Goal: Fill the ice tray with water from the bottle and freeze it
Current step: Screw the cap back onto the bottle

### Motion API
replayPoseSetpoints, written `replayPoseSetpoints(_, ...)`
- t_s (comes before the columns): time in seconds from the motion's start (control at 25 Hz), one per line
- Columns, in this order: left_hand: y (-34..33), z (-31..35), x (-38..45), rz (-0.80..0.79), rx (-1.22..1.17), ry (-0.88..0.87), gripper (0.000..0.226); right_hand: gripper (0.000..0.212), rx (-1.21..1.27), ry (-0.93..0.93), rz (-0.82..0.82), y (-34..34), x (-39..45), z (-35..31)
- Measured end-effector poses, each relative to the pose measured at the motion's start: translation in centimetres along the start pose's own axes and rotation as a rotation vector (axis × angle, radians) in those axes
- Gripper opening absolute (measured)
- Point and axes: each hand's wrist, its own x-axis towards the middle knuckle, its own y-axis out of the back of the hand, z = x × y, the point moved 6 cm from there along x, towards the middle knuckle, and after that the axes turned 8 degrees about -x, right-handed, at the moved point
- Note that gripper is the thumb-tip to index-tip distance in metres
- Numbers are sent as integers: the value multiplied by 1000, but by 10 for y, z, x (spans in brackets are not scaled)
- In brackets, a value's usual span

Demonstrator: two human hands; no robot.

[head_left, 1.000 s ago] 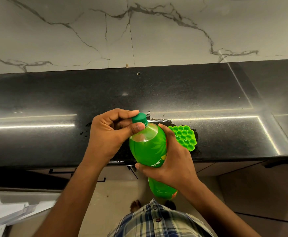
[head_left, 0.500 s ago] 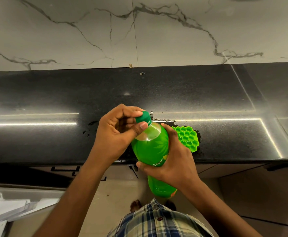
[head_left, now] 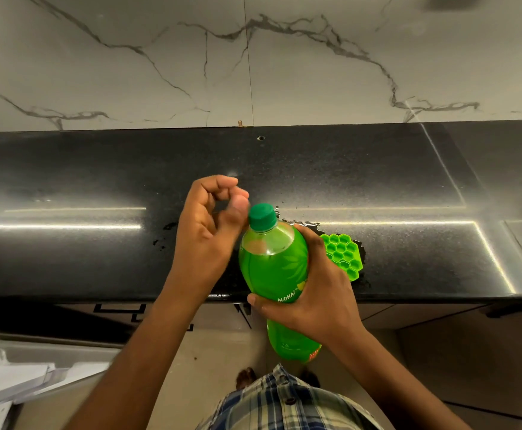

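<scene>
Ice tray (head_left: 345, 254) apparently half hidden

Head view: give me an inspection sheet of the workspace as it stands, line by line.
Surface: black counter, glossy, with a puddle and dark splashes around the tray.
Job's things: green bottle, cap on, held off the counter at its front edge; green ice tray lying flat on the counter, partly hidden by the right hand; whether its cells hold water cannot be told.
Clutter: nothing seen on the counter.
Hands: left hand loosely open beside the cap, thumb next to it; right hand wrapped around the bottle's middle.
Cables: nothing seen.
Surroundings: marble wall behind; cabinet fronts below; white objects at lower left.
</scene>
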Motion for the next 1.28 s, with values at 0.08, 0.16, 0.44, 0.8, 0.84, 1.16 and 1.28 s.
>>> replayPoseSetpoints(0.08,-4,0,-1,-26,12,12,43,104,10,-12,3,0,2,-1)
replayPoseSetpoints(0.16,-7,-1,0,-55,13,19,47,103,16,-33,13,1,3,0)
replayPoseSetpoints(0.44,-9,-2,-1,103,41,62,40,105,-19,-33,8,-3,8,-8)
replayPoseSetpoints(0.8,-14,24,12,107,217,-49,22,103,-79,61,105,3,24,-32)
replayPoseSetpoints(0.84,-16,28,13,145,284,-84,19,104,-96,73,120,2,25,-35)
replayPoseSetpoints(1.16,-11,44,39,-122,193,-142,23,95,55,92,113,0,57,-41)
replayPoseSetpoints(1.28,-1,37,49,-202,234,-154,22,99,226,90,17,-24,76,-36)
